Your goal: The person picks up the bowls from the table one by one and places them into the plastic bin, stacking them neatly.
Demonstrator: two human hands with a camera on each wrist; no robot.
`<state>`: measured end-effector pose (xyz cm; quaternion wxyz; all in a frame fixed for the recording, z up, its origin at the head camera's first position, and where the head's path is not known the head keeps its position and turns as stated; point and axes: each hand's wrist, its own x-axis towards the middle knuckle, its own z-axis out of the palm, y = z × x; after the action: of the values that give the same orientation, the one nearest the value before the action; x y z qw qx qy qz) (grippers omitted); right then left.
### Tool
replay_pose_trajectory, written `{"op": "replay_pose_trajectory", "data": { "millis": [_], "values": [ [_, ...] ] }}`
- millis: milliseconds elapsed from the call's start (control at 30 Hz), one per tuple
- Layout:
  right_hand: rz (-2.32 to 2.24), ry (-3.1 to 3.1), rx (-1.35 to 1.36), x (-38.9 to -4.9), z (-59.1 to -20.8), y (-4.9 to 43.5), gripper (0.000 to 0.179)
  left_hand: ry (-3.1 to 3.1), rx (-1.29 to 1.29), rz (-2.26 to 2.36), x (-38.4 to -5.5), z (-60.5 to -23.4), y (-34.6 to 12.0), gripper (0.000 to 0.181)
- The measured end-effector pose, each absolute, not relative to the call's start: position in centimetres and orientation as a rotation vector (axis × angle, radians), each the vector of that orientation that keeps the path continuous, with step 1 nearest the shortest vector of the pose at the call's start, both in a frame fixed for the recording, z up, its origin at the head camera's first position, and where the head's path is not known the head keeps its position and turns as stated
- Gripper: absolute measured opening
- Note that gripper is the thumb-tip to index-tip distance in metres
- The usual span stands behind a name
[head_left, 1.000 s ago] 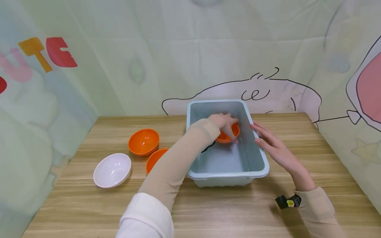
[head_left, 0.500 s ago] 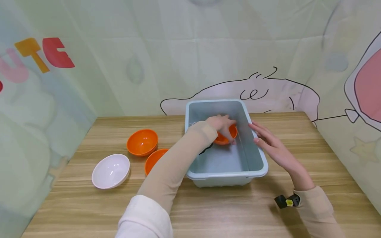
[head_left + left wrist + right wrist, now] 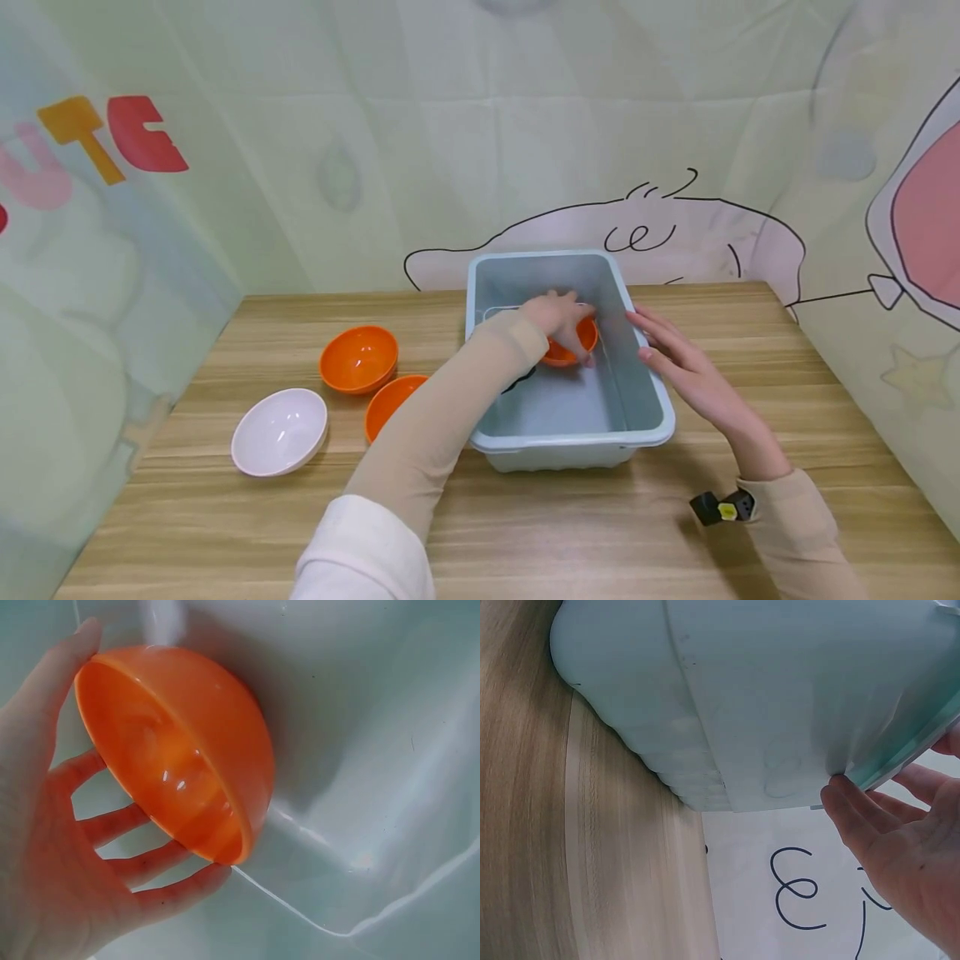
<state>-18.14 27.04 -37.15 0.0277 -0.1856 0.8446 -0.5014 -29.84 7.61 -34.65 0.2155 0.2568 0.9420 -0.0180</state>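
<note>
In the head view my left hand (image 3: 558, 321) reaches down into a pale blue plastic bin (image 3: 570, 439). It holds an orange bowl (image 3: 582, 337) across the rim, thumb on one side and spread fingers on the other. Seen from the left wrist, this bowl (image 3: 217, 712) is tilted beside the bin's inner wall, with the fingertips along its rim. My right hand (image 3: 686, 367) rests at the bin's right rim with fairly straight fingers. In the right wrist view, fingertips (image 3: 840, 791) of that hand touch the outer wall just below the rim.
Left of the bin, a white bowl (image 3: 281, 432) and two orange bowls, one farther back (image 3: 360, 360) and one partly behind my left sleeve (image 3: 390, 404), stand on the wooden table (image 3: 570, 533). A printed cloth (image 3: 420, 150) hangs behind the table.
The head view has shifted very slightly. Both hands, the bin and the bowls keep nearly the same places, and the left hand stays at the orange bowl.
</note>
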Motion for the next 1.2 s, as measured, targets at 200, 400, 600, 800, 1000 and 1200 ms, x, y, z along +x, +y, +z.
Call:
{"op": "replay_pose_trajectory", "data": {
  "millis": [200, 400, 600, 800, 1000, 1200],
  "values": [
    [-1.556, 2.602, -0.572, -18.2, -37.1, 27.0, 0.05, 2.606, 0.692, -0.048, -29.7, -34.5, 7.5, 0.084],
    [-1.557, 2.601, -0.564, -18.1, -37.1, 27.0, 0.05, 2.603, 0.694, -0.058, -29.6, -34.4, 7.5, 0.084],
    [-1.559, 2.599, -0.564, -18.2, -37.2, 26.9, 0.05, 2.584, 0.671, -0.037, -29.5, -34.3, 7.2, 0.083],
    [-1.562, 2.594, -0.563, -18.2, -37.4, 26.9, 0.05, 2.567, 0.679, -0.016, -29.6, -34.2, 6.8, 0.08],
    [-1.57, 2.603, -0.556, -18.2, -37.5, 26.9, 0.05, 2.56, 0.703, 0.004, -29.9, -34.1, 6.4, 0.077],
    [-1.582, 2.596, -0.557, -18.1, -37.5, 27.0, 0.049, 2.55, 0.709, 0.023, -30.0, -33.8, 6.1, 0.077]
  ]
}}
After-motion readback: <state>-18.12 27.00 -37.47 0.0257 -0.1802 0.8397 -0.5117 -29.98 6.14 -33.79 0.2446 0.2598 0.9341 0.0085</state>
